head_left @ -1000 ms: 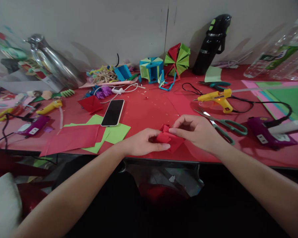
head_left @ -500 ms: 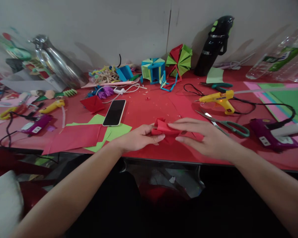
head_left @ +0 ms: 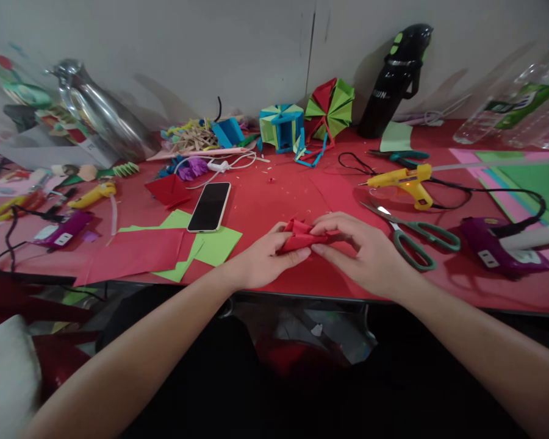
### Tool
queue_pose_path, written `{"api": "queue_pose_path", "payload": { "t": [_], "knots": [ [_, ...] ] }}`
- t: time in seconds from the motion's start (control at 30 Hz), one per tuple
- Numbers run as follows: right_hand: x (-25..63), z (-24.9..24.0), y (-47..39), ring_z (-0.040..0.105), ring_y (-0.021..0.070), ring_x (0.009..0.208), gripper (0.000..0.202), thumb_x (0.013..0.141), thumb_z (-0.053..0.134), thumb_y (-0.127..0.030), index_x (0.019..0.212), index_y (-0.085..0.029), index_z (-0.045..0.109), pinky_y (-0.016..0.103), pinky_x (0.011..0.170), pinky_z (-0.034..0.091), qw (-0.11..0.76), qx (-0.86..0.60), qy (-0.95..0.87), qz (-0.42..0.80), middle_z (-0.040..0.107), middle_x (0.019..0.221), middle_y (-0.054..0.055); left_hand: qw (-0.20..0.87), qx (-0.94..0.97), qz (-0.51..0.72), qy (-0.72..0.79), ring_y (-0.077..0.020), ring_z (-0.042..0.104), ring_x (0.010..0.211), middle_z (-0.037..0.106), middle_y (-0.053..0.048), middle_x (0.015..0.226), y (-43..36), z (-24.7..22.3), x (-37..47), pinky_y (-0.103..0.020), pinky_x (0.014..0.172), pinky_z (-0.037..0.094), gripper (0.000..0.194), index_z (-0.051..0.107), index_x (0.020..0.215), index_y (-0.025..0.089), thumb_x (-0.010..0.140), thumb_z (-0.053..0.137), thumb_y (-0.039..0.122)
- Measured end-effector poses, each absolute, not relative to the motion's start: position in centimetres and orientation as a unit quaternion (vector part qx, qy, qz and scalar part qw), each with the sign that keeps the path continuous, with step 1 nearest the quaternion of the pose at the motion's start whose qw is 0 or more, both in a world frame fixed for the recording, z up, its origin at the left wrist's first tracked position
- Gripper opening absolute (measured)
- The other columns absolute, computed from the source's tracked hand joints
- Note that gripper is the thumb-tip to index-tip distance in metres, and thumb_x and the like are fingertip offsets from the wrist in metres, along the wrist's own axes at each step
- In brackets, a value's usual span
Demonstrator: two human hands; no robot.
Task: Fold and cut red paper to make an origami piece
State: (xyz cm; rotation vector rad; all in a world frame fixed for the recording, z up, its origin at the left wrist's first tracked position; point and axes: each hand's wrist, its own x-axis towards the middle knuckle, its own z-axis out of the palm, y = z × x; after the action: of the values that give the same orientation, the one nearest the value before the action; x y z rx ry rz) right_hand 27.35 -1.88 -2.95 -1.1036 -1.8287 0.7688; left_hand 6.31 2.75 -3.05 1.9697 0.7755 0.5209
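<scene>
A folded red paper piece point(head_left: 297, 238) is held between my two hands over the front of the red table. My left hand point(head_left: 268, 256) pinches its left side, thumb in front and fingers behind. On the right side, my right hand point(head_left: 361, 250) grips it between curled fingers and thumb. Some of its folds are covered by my fingers. Green-handled scissors point(head_left: 416, 235) lie just right of my right hand. Left of my left hand are a phone point(head_left: 209, 207), lime-green paper point(head_left: 219, 244) and red paper sheets point(head_left: 132, 256).
A yellow glue gun point(head_left: 405, 183) rests behind the scissors, its cord running to a purple power strip point(head_left: 503, 247). Along the wall stand a steel jug point(head_left: 105, 113), folded paper models point(head_left: 281, 128), a black bottle point(head_left: 393, 85) and clear plastic bottles point(head_left: 512, 113). Another red folded paper point(head_left: 168, 190) lies left.
My right hand has moved left and its fingers have curled in, closing on the red paper. More of the scissors' handle shows now. The view has shifted slightly.
</scene>
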Motion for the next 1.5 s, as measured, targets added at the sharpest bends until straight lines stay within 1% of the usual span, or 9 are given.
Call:
{"api": "queue_pose_path", "payload": {
  "t": [0.13, 0.2, 0.33, 0.5, 0.67, 0.87, 1.07, 1.17, 1.5],
  "knots": [
    [27.3, -2.9, -1.8, 0.067, 0.0198, 0.097, 0.010, 0.091, 0.063, -0.024, 0.099, -0.025, 0.069, 0.033, 0.086, 0.057, 0.428, -0.474, -0.712, 0.290, 0.070, 0.106, 0.004, 0.476, 0.777, 0.247, 0.330, -0.0233, 0.055, 0.118, 0.061, -0.009, 0.125, 2.2, -3.3, 6.5, -0.040, 0.105, 0.043, 0.028, 0.066, 0.114, 0.022, 0.094, 0.058, 0.040],
    [27.5, -2.8, -1.7, 0.068, 0.0196, 0.094, 0.009, 0.090, 0.064, -0.025, 0.097, -0.024, 0.070, 0.032, 0.083, 0.057, 0.432, -0.489, -0.706, 0.274, 0.072, 0.104, 0.004, 0.504, 0.748, 0.254, 0.351, -0.0218, 0.058, 0.111, 0.061, -0.009, 0.120, 1.8, -3.3, 6.5, -0.036, 0.097, 0.048, 0.032, 0.059, 0.116, 0.021, 0.093, 0.059, 0.043],
    [27.8, -2.9, -1.6, 0.068, 0.0180, 0.085, 0.009, 0.090, 0.065, -0.024, 0.097, -0.023, 0.070, 0.031, 0.078, 0.056, 0.440, -0.502, -0.694, 0.270, 0.074, 0.096, 0.003, 0.535, 0.716, 0.260, 0.366, -0.0156, 0.059, 0.093, 0.057, -0.005, 0.105, 1.2, -3.4, 6.3, -0.027, 0.078, 0.051, 0.033, 0.042, 0.103, 0.022, 0.092, 0.060, 0.047],
    [28.1, -3.0, -1.5, 0.069, 0.0173, 0.090, 0.016, 0.088, 0.066, -0.021, 0.104, -0.023, 0.068, 0.028, 0.080, 0.056, 0.466, -0.490, -0.675, 0.296, 0.073, 0.098, 0.003, 0.519, 0.726, 0.277, 0.356, -0.0207, 0.060, 0.108, 0.054, -0.011, 0.122, 1.1, -3.6, 6.2, -0.035, 0.087, 0.052, 0.042, 0.032, 0.114, 0.024, 0.093, 0.060, 0.046],
    [27.6, -2.5, -1.8, 0.069, 0.0162, 0.089, 0.019, 0.089, 0.066, -0.022, 0.107, -0.022, 0.072, 0.028, 0.080, 0.056, 0.440, -0.510, -0.682, 0.283, 0.075, 0.102, 0.003, 0.481, 0.748, 0.278, 0.361, -0.0235, 0.060, 0.117, 0.060, -0.010, 0.122, 1.2, -3.7, 6.4, -0.043, 0.100, 0.048, 0.030, 0.038, 0.116, 0.024, 0.097, 0.054, 0.042],
    [26.6, -2.6, -2.1, 0.070, 0.0170, 0.089, 0.016, 0.088, 0.069, -0.027, 0.103, -0.022, 0.072, 0.028, 0.075, 0.056, 0.448, -0.518, -0.669, 0.290, 0.076, 0.099, 0.002, 0.421, 0.767, 0.318, 0.365, -0.0188, 0.066, 0.098, 0.065, -0.005, 0.103, 1.1, -3.9, 6.7, -0.037, 0.088, 0.055, 0.024, 0.043, 0.109, 0.023, 0.096, 0.057, 0.037],
    [27.0, -2.8, -2.3, 0.069, 0.0161, 0.091, 0.016, 0.091, 0.065, -0.020, 0.105, -0.023, 0.071, 0.029, 0.080, 0.054, 0.475, -0.475, -0.712, 0.206, 0.074, 0.102, 0.003, 0.330, 0.800, 0.387, 0.317, -0.0219, 0.060, 0.123, 0.065, -0.010, 0.124, 1.6, -3.7, 6.6, -0.037, 0.101, 0.050, 0.011, 0.059, 0.103, 0.020, 0.095, 0.059, 0.027],
    [27.2, -2.7, -2.3, 0.068, 0.0161, 0.094, 0.020, 0.092, 0.063, -0.015, 0.108, -0.024, 0.071, 0.029, 0.083, 0.054, 0.469, -0.446, -0.742, 0.176, 0.073, 0.104, 0.004, 0.288, 0.806, 0.417, 0.307, -0.0198, 0.065, 0.111, 0.069, -0.010, 0.117, 1.8, -3.5, 6.4, -0.035, 0.097, 0.053, 0.007, 0.066, 0.097, 0.019, 0.092, 0.064, 0.024],
    [27.2, -3.0, -2.0, 0.067, 0.0174, 0.095, 0.016, 0.092, 0.061, -0.013, 0.101, -0.021, 0.069, 0.032, 0.086, 0.053, 0.459, -0.404, -0.773, 0.167, 0.071, 0.101, 0.006, 0.372, 0.758, 0.428, 0.323, -0.0189, 0.071, 0.097, 0.075, -0.007, 0.103, 1.6, -2.8, 6.4, -0.030, 0.091, 0.056, 0.006, 0.074, 0.085, 0.018, 0.084, 0.074, 0.024]
  ]
}}
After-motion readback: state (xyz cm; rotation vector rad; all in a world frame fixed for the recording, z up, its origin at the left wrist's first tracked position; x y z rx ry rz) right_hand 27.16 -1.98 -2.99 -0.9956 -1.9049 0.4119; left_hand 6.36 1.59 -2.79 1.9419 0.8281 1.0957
